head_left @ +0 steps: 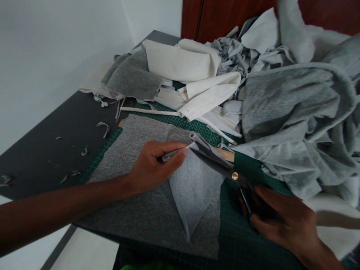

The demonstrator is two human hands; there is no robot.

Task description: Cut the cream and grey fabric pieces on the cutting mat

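My left hand (157, 165) pinches a folded edge of light grey fabric (197, 191) between thumb and forefinger. In my right hand (287, 221) are the handles of black scissors (216, 162) with a brass pivot screw. Their blades are parted, with the fabric's folded edge between them, close to my left fingertips. The held fabric hangs down in a point over a larger flat piece of darker grey fabric (135, 221). Beneath that lies a green cutting mat (247, 243) with grid lines. My right fingers are partly hidden by the handles.
Cream fabric pieces (182, 62) and a folded grey piece (133, 75) lie at the back. A large heap of grey cloth (292, 108) fills the right side. Small scraps (104, 128) are scattered on the dark table (70, 131). A wooden strip (226, 154) shows beside the scissors.
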